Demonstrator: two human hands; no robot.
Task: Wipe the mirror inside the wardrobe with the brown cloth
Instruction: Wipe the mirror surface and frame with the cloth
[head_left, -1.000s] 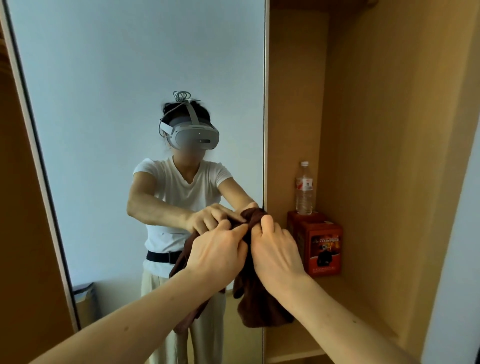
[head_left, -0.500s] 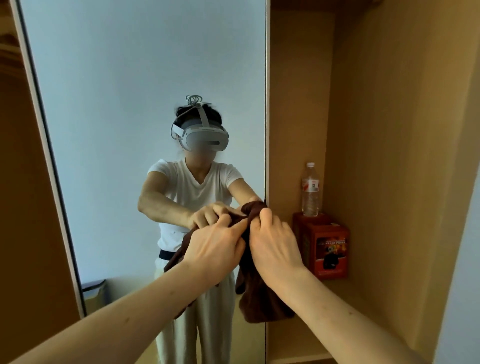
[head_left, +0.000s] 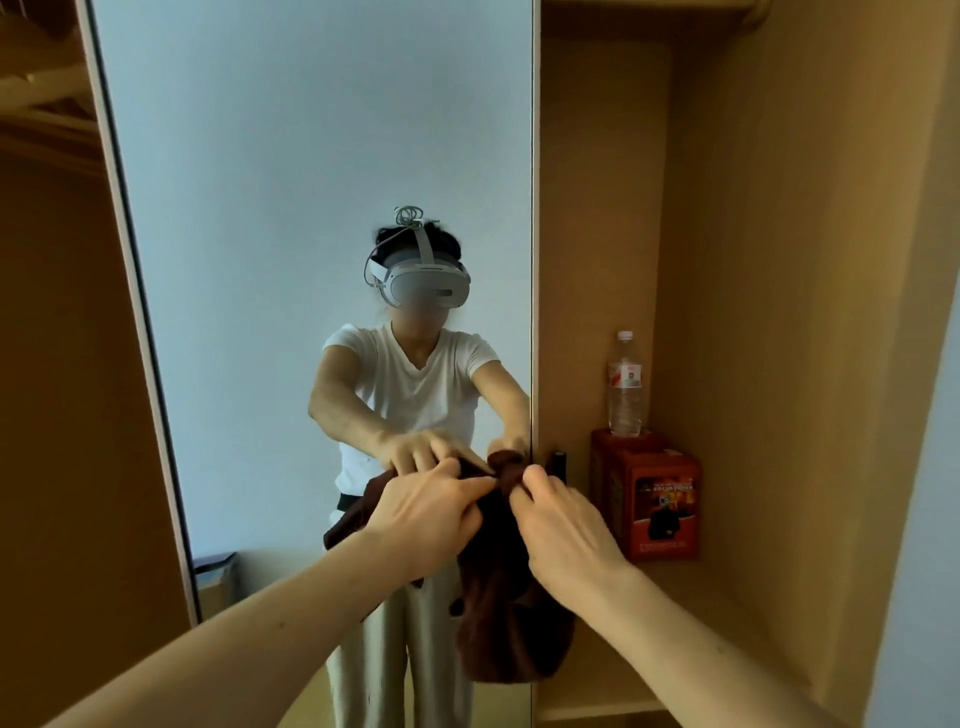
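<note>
A tall mirror (head_left: 291, 208) fills the left half of the wardrobe and reflects a person in a white shirt and a headset. The brown cloth (head_left: 511, 623) hangs bunched in front of the mirror's lower right edge. My left hand (head_left: 423, 514) pinches the cloth's top edge with fingers and thumb. My right hand (head_left: 563, 525) grips the top of the cloth just to the right, fingers curled round it. Both hands are close together, near the glass; whether the cloth touches the mirror I cannot tell.
A wooden compartment opens to the right of the mirror. On its shelf (head_left: 675, 613) stands a red box (head_left: 657, 499) with a clear water bottle (head_left: 625, 384) on top. A wooden panel (head_left: 67, 415) borders the mirror on the left.
The view has shifted left and slightly up, so the mirror's frame and the shelf items sit further right. Both hands still hold the cloth's top, now a little further apart.
</note>
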